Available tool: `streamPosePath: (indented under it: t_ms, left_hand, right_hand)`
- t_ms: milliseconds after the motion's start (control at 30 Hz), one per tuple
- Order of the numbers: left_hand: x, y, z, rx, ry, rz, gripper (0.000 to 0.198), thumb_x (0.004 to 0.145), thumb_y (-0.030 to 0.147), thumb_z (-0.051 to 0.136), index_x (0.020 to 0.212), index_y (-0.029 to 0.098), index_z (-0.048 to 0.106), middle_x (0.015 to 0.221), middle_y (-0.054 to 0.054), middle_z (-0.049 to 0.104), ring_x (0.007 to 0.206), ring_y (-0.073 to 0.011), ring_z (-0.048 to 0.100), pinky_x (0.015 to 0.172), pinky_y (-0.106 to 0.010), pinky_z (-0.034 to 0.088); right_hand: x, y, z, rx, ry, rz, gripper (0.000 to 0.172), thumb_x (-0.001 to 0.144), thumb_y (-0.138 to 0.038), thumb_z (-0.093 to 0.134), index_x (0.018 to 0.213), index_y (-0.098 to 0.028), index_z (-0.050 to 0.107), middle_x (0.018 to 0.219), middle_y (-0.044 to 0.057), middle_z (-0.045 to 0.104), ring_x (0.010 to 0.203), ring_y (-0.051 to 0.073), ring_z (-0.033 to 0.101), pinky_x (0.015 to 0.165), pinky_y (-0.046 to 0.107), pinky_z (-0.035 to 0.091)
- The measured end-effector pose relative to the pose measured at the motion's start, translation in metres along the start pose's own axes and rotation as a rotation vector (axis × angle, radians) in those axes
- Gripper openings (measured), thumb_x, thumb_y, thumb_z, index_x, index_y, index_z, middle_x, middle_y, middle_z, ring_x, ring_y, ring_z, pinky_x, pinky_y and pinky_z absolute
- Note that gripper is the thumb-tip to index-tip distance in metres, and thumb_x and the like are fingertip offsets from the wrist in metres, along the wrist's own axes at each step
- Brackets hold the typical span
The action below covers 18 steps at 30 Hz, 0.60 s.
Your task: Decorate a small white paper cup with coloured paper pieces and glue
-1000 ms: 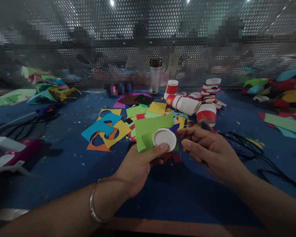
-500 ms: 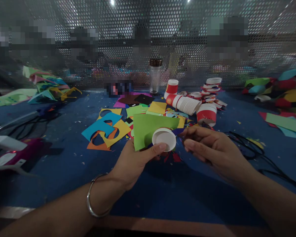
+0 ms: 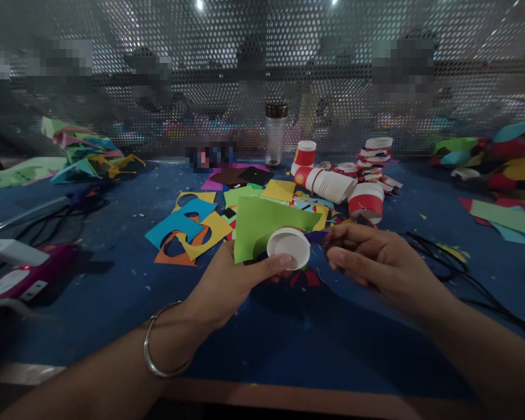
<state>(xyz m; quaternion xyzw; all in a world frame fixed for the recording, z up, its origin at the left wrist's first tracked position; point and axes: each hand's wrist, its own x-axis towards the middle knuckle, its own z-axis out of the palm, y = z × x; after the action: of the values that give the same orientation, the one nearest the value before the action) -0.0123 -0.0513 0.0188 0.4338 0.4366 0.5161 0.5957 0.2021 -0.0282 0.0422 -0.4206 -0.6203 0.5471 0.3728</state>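
My left hand [image 3: 234,280] pinches a sheet of green paper [image 3: 262,224] together with a small paper cup [image 3: 289,248], whose white round bottom faces me. My right hand [image 3: 376,262] hovers just right of the cup with its fingers curled close together; whatever sits between them is too small to make out. Both hands are above the blue table [image 3: 114,303], in front of a pile of coloured paper scraps [image 3: 192,227] with round holes cut out.
Red-and-white paper cups [image 3: 336,181] lie stacked and scattered behind the hands, next to a clear jar [image 3: 275,135]. A glue gun [image 3: 17,268] rests at the left. Black cables [image 3: 441,256] run along the right. More coloured paper [image 3: 499,169] lies at both far sides, before a perforated metal screen [image 3: 227,70].
My left hand has lifted the green paper and cup slightly up and away. My right hand has closed its fingers a little and stayed beside the cup.
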Motion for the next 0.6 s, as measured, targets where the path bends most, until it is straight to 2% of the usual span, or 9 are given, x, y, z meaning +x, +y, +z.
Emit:
streamPosePath:
  t_ms: [100,167,333,600]
  left_hand:
    - [0.0006,0.0004,-0.0019,0.012,-0.019,0.001,0.031,0.071,0.028,0.09,0.099,0.02,0.081,0.09,-0.006,0.078,0.071,-0.0143,0.067,0.061,-0.023,0.054]
    - [0.001,0.0005,-0.0028,0.013,-0.02,-0.003,0.03,0.071,0.028,0.09,0.098,0.02,0.081,0.089,-0.006,0.078,0.071,-0.0145,0.067,0.062,-0.023,0.055]
    - [0.0012,0.0002,-0.0049,0.021,-0.004,0.005,0.027,0.073,0.03,0.089,0.096,0.02,0.08,0.086,-0.006,0.078,0.071,-0.0161,0.07,0.065,-0.025,0.058]
    - [0.0014,-0.0006,-0.0079,0.056,-0.003,-0.028,0.036,0.069,0.031,0.091,0.099,0.016,0.078,0.082,-0.004,0.078,0.066,-0.0148,0.072,0.062,-0.023,0.06]
  right_hand:
    - [0.0003,0.0,-0.0005,-0.023,0.007,-0.007,0.029,0.078,-0.042,0.083,0.078,-0.017,0.07,0.066,0.0,0.057,0.046,0.006,0.037,0.04,0.023,0.026]
    - [0.0004,-0.0004,-0.0009,-0.033,0.002,-0.019,0.029,0.079,-0.043,0.082,0.075,-0.017,0.069,0.066,0.0,0.057,0.047,0.006,0.038,0.04,0.023,0.026]
    - [0.0005,-0.0008,-0.0032,-0.045,-0.022,-0.031,0.024,0.085,-0.038,0.077,0.092,-0.016,0.072,0.067,-0.001,0.059,0.046,0.005,0.037,0.041,0.022,0.023]
    - [0.001,0.0013,-0.0058,-0.025,-0.042,-0.021,0.028,0.085,-0.038,0.076,0.097,-0.014,0.069,0.066,-0.003,0.058,0.044,0.002,0.034,0.038,0.021,0.016]
